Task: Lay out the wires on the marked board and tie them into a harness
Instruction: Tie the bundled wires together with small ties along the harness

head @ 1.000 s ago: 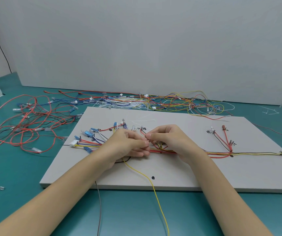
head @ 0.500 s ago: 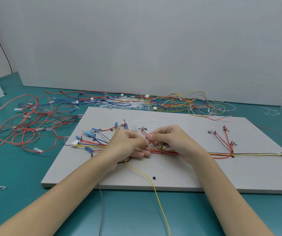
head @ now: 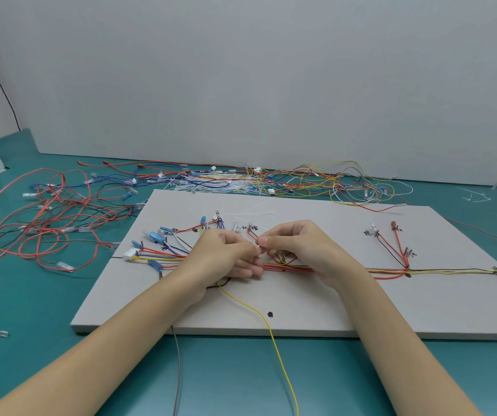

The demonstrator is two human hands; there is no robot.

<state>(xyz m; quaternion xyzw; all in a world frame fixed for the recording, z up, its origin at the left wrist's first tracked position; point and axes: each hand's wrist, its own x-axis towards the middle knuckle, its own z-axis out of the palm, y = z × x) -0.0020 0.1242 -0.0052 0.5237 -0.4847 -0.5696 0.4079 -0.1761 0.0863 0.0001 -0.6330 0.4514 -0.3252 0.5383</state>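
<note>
Red, yellow and black wires already lie along the marked board, fanned at both ends, while the left hand and right hand pinch a small white tie at the middle, so tying seems only begun.

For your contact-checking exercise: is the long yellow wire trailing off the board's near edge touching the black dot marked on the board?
Apart. The head view shows bare board between the yellow wire and the black dot.

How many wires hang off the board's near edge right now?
2: a grey wire below the left hand, and a yellow wire to its right. None seems hidden.
</note>
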